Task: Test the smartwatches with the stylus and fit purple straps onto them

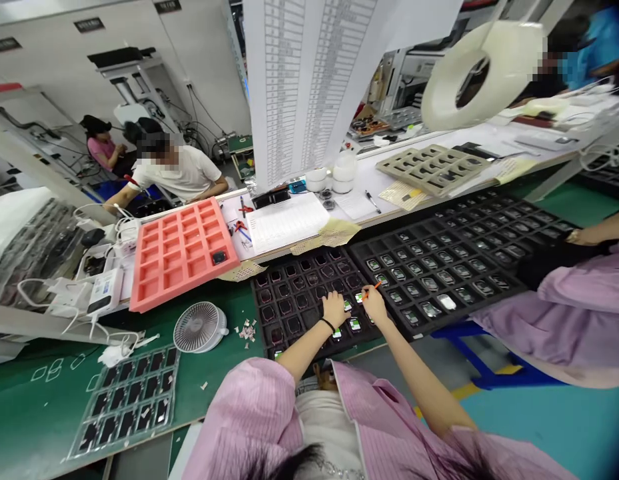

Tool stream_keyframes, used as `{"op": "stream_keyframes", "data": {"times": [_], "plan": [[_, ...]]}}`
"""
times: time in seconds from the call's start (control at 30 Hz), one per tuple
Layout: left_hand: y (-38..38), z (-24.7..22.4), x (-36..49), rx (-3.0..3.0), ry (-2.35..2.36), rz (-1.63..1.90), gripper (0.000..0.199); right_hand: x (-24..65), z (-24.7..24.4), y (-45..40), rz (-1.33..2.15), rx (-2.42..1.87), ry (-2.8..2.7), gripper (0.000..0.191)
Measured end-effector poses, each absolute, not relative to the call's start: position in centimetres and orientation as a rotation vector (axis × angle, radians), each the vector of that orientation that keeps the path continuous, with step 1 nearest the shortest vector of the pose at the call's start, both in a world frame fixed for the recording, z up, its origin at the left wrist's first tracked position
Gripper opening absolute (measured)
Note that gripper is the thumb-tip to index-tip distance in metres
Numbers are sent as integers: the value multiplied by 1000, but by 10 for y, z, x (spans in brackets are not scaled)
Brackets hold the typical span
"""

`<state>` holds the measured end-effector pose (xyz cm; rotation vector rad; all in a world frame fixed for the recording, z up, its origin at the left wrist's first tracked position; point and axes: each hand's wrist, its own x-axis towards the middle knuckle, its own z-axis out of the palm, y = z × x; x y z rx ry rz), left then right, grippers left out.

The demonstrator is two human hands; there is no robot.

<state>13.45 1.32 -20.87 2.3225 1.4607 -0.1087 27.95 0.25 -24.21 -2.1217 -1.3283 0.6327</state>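
My left hand [335, 310], with a dark band at the wrist, rests on a black compartment tray [284, 341]. Its fingers are spread over small watch-like parts, some showing green and white faces. Just to the right, my right hand [374, 305] pinches a thin orange stick-like tool [372, 291] above the same tray. The tool's exact kind is too small to make out. Near my hands lies a green-and-white part [354, 324] in its compartment. Dark rectangular parts fill the tray's left compartments.
A second black tray [414, 317] adjoins on the right, near another person's sleeve [584, 283]. A pink foam tray [184, 250], small fan [199, 327] and clear blister tray [126, 400] are at left. A tape roll [439, 87] and paper sheets [294, 87] hang ahead.
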Motion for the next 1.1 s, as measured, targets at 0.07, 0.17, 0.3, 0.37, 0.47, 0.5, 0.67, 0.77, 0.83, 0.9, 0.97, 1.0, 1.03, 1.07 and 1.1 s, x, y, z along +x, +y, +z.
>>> {"op": "stream_keyframes", "data": {"times": [0.07,0.17,0.3,0.37,0.47,0.5,0.67,0.77,0.83,0.9,0.97,1.0,1.03,1.07,1.1], "plan": [[18,-211,140,2314,1483,-119,54,281,-242,4,700,-2104,-1304,17],[24,-212,141,2296,1488,-102,55,282,-242,8,799,-2062,-1257,13],[28,-212,133,2267,1466,-18,51,283,-236,13,917,-1984,-1154,11],[29,-211,126,2209,1446,107,48,285,-230,14,969,-1931,-1092,10],[29,-208,114,1778,1323,480,45,285,-216,14,1042,-1807,-999,16],[28,-204,110,1577,1255,593,46,284,-210,13,1069,-1751,-972,21],[23,-157,81,1119,969,919,56,262,-159,5,1220,-1403,-887,43],[20,-113,63,1118,923,1057,55,245,-115,-1,1410,-1025,-781,40],[19,-85,53,1153,933,1096,50,234,-87,-4,1443,-949,-809,42],[18,-62,45,1210,936,1114,47,225,-63,-6,1458,-926,-878,43],[17,-46,40,1261,931,1135,47,218,-47,-7,1459,-915,-949,43],[16,-40,38,1279,932,1149,45,215,-42,-6,1448,-914,-979,43],[16,-36,36,1291,938,1163,44,212,-38,-6,1428,-919,-1003,42],[15,-32,35,1298,952,1178,41,209,-35,-5,1401,-931,-1018,40],[14,-30,34,1301,971,1187,39,206,-32,-4,1368,-947,-1024,38]]}}
